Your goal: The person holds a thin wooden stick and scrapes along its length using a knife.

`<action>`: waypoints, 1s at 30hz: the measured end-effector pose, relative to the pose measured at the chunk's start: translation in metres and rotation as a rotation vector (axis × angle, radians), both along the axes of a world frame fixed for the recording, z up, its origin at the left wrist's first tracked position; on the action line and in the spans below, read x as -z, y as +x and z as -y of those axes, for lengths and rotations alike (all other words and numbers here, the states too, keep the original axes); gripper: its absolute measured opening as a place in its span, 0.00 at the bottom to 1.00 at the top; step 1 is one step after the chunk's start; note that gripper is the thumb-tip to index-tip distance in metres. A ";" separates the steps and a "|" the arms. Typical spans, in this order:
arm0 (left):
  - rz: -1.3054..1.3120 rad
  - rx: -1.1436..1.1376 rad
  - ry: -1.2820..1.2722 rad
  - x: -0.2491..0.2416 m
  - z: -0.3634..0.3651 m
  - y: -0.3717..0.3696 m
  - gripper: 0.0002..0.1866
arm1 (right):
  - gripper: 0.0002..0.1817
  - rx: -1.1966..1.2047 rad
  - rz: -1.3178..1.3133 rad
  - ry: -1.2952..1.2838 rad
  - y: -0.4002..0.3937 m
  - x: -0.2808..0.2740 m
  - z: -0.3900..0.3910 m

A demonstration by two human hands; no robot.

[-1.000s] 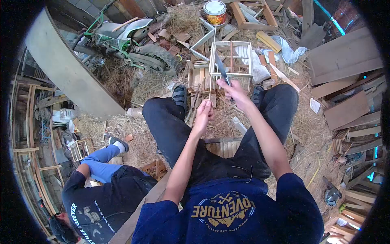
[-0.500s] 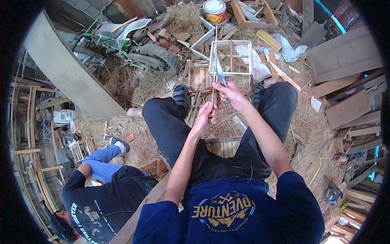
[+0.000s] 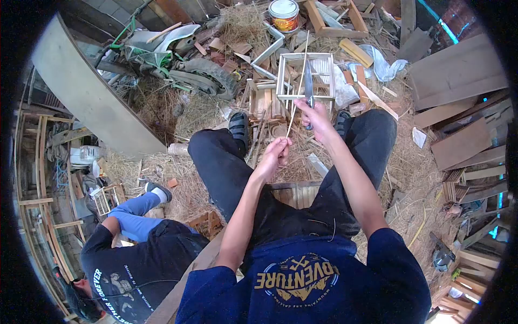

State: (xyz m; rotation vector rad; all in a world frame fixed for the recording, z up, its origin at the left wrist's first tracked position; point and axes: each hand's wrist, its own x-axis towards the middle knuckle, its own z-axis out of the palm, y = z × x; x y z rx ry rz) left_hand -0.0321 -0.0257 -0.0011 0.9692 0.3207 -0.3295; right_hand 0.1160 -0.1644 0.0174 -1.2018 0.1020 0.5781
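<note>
A thin wooden stick (image 3: pixel 302 65) rises from my left hand (image 3: pixel 274 158), whose fingers pinch its lower end between my knees. My right hand (image 3: pixel 317 120) is wrapped around the handle of a knife (image 3: pixel 308 81). The blade points away from me, close alongside the stick on its right. Where the stick passes my right hand, the thumb lies right at it. Beyond both hands, a small open wooden frame (image 3: pixel 280 75) stands on the straw-covered floor, overlapped by the stick and the blade in this view.
Another person (image 3: pixel 145 251) sits at my lower left. A green and white motorbike (image 3: pixel 162 54) rests at the upper left behind a large curved board (image 3: pixel 97 86). A paint can (image 3: pixel 284 22) stands at the back. Wooden panels (image 3: pixel 458 73) and offcuts crowd the right side.
The knife and right hand have shifted right, and the blade has turned more upright. The stick's far end has swung right, while the left hand has barely moved.
</note>
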 end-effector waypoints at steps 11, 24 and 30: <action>-0.040 -0.056 -0.041 0.000 0.004 0.003 0.07 | 0.08 -0.026 -0.002 -0.021 -0.006 -0.003 -0.002; 0.025 -0.275 0.068 0.012 -0.008 0.005 0.09 | 0.14 -0.047 0.483 -0.352 -0.004 0.020 -0.008; -0.008 -0.394 -0.074 0.012 -0.012 0.005 0.06 | 0.24 -0.418 0.689 -0.553 -0.026 0.003 -0.015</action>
